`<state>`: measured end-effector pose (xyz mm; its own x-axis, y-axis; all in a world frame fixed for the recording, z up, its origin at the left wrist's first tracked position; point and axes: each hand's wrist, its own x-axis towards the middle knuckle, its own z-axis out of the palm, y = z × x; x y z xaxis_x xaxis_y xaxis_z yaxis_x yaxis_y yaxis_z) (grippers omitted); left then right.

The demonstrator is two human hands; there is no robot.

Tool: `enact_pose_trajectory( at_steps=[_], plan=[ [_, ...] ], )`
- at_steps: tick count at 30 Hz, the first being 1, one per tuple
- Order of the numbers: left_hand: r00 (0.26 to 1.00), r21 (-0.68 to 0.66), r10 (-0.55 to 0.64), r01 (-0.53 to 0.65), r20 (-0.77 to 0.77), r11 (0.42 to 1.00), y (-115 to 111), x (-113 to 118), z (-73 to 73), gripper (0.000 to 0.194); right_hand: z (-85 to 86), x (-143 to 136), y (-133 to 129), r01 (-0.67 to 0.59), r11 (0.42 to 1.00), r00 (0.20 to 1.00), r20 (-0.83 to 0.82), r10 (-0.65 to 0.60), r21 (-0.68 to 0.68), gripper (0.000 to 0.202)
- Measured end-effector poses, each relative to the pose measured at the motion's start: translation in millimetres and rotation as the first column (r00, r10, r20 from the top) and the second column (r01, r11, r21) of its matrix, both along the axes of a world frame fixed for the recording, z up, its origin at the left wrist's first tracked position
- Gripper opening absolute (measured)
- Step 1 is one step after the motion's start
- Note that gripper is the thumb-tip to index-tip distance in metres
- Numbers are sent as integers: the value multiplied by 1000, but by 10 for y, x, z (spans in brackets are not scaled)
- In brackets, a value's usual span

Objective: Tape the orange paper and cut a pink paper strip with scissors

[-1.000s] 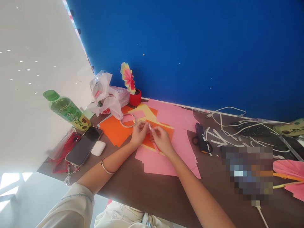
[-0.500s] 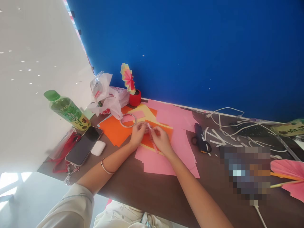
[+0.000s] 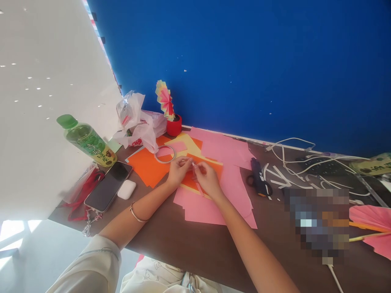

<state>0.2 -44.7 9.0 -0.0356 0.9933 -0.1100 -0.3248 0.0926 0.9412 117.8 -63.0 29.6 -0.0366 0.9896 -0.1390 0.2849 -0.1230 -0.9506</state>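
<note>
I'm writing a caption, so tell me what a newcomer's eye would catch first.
Probably the big blue wall behind the desk. Next, at the centre, the left hand and right hand pinching a thin pink strip. Then the green-capped bottle at the desk's left end.

A narrow pink strip slants over orange paper.

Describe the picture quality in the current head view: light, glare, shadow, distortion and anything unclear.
Head view: bright light patches on the floor at lower left; a soft shadow on the blue panel beside the paper fan; wide-angle stretch towards the edges; coarse pixel blocks hide an object at right; the pink strip looks soft, its upper end unclear between the fingertips.
</note>
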Motion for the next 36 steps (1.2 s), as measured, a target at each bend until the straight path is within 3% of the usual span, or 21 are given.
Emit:
enact_pose_trajectory(
  at_steps=[15,25,36],
  plan=[
    [1000,17,-2,2,0,1000,9,-3,-4,27,5,1,22,2,996,998,-59,-7,-85,32],
    [999,-38,13,-11,42,999,2,-15,46,32,40,-75,40,72,989,993,-81,-84,-132,31],
    [999,-1,-12,12,51,1000,3,-20,34,30,83,-76,43,83,983,988,-115,-102,-161,43]
  ],
)
